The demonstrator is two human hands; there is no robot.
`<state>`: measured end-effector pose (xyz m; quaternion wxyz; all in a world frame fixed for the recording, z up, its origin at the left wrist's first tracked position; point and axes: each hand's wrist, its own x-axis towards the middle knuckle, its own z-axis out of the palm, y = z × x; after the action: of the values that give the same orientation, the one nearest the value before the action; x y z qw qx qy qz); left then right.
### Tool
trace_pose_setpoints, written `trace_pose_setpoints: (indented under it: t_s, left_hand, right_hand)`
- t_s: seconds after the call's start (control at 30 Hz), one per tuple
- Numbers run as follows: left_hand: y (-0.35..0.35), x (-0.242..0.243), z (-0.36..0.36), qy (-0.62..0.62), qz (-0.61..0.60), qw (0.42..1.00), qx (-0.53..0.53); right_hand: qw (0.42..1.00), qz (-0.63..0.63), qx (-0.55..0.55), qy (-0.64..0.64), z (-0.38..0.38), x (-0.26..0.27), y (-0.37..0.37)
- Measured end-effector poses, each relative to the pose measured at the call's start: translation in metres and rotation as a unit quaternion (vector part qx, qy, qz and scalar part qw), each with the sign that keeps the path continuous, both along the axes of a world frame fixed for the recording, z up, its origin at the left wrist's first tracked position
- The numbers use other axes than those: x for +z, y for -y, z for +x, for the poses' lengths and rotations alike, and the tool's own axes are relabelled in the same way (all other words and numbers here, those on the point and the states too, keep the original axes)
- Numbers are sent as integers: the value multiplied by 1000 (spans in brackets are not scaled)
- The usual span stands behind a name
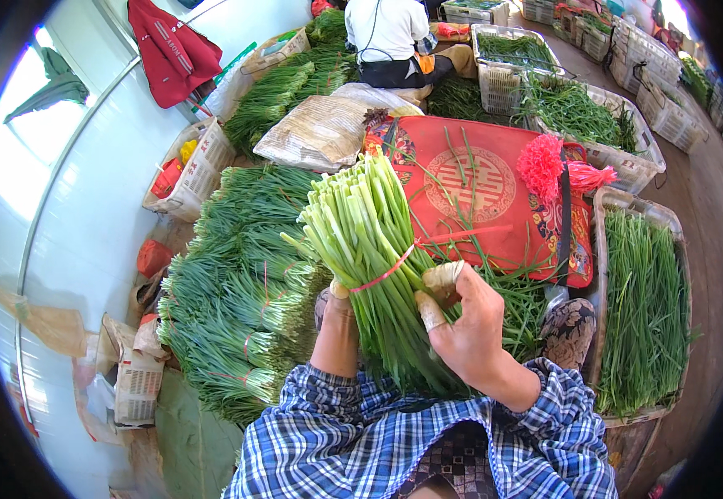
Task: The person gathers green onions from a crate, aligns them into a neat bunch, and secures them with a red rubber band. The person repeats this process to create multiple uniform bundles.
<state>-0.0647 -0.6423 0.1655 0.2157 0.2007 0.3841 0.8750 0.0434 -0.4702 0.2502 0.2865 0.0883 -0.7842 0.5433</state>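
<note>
A thick bundle of garlic chives (377, 249), its pale cut stems upward and green leaves toward my lap, stands tilted before me. A pink tie (386, 272) runs around its middle, one loose end lying to the right. My left hand (340, 299) grips the bundle from its left side; its fingers are mostly hidden behind the stems. My right hand (464, 318), with pale coverings on thumb and finger, pinches at the leaves on the bundle's right side. Behind lies a red patterned cushion (498, 181) with loose chive leaves on it.
Tied chive bundles (236, 293) are piled at left. A plastic crate (598, 324) of chives stands at right, with more crates (639, 131) behind. A person in white (386, 37) sits at the top near a folded woven sack (317, 131). A white wall (87, 206) curves along the left.
</note>
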Motion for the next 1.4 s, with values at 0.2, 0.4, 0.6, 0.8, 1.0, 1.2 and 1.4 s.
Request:
trace_pose_setpoints:
  t_s: [0.2, 0.4, 0.6, 0.8, 1.0, 1.2, 1.4]
  left_hand:
    - [-8, -3, 2, -11, 31, 999, -3]
    - [-13, -5, 4, -37, 10, 998, 43]
    - [-16, 5, 3, -16, -40, 995, 89]
    - [-36, 49, 17, -76, -93, 993, 21]
    - [-57, 97, 40, -218, -256, 941, 24]
    - [-57, 122, 37, -241, -153, 958, 8]
    - [-71, 140, 27, -186, -151, 952, 189]
  right_hand:
    - [996, -38, -32, -68, -15, 3, 3]
    - [991, -83, -63, -88, -30, -3, 3]
    - [989, 99, 14, -110, -22, 36, -39]
    - [993, -27, 111, -12, -26, 53, -35]
    - [958, -253, 132, 40, -29, 49, -40]
    - [925, -313, 215, 7, -18, 67, -43]
    - [968, 138, -152, -146, -3, 66, -82]
